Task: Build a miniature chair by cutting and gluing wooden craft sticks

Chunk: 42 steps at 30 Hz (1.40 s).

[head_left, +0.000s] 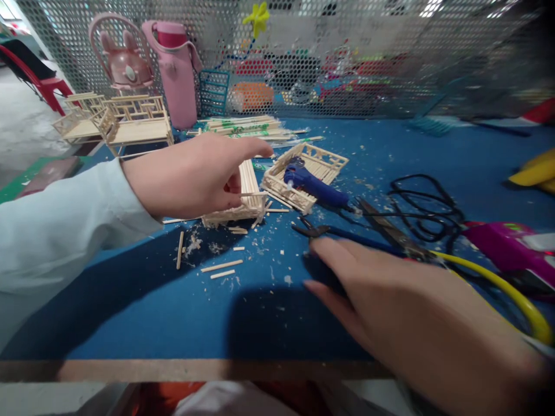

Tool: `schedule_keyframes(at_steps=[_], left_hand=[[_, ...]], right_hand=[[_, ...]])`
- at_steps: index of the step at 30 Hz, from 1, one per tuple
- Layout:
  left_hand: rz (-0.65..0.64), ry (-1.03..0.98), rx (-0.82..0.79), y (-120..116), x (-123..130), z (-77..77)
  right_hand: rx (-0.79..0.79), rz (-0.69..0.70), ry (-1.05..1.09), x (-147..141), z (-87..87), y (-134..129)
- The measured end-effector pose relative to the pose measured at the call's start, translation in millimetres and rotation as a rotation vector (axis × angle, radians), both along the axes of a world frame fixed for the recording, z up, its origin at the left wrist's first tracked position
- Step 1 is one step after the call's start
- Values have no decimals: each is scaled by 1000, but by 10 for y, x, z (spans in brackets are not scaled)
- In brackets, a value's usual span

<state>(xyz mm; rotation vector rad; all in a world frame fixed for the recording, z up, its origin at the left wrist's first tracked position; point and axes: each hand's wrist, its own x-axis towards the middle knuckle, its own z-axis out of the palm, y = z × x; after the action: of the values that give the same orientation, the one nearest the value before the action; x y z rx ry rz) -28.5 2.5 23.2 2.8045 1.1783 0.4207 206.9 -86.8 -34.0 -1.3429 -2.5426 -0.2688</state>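
My left hand [186, 173] reaches over a small stick-built model [234, 215], its index finger stretched out. Its thumb and a curled finger pinch a thin wooden stick [255, 195] at the model's near end. My right hand [390, 300] is low over the table beside the cutting pliers [313, 230], thumb and index finger apart. Its fingertip is at or near the pliers; part of their handles is hidden under the hand. A blue glue gun [318, 186] lies on a second stick-built frame [332, 159] between the hands.
Scissors [385, 228] with yellow handles lie by the right hand, near a black cord [427, 211] and a purple device [511, 245]. Stick chairs [136, 130], a pink bottle [177, 81] and bundled sticks [247, 126] stand or lie behind. Cut stick pieces [222, 266] litter the blue table [143, 323].
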Motion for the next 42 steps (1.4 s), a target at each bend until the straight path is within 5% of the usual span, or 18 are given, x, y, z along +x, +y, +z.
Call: schedule_keyframes(at_steps=[7,11,18,23,26,34,42], left_hand=[[-11,-49,-3,-17,-34,6],[8,8,15,-58,-29,20],[2,58,46,-84,18,26],[-3,77,50,-39,25,18],[8,109,66,-66,36,42],[-5,71,61,-85,53,23],[-14,-3,16,-54,20,-1]], right_hand=[[102,-102,-81,411,-273,-201],[138,-78,-51,462,-271,-64],[-66,-52,72,742,-116,146],[-15,20,248,228,294,391],[-103,129,309,-154,398,614],[-444,143,625,-473,150,818],[-434,131,741,-572,92,808]])
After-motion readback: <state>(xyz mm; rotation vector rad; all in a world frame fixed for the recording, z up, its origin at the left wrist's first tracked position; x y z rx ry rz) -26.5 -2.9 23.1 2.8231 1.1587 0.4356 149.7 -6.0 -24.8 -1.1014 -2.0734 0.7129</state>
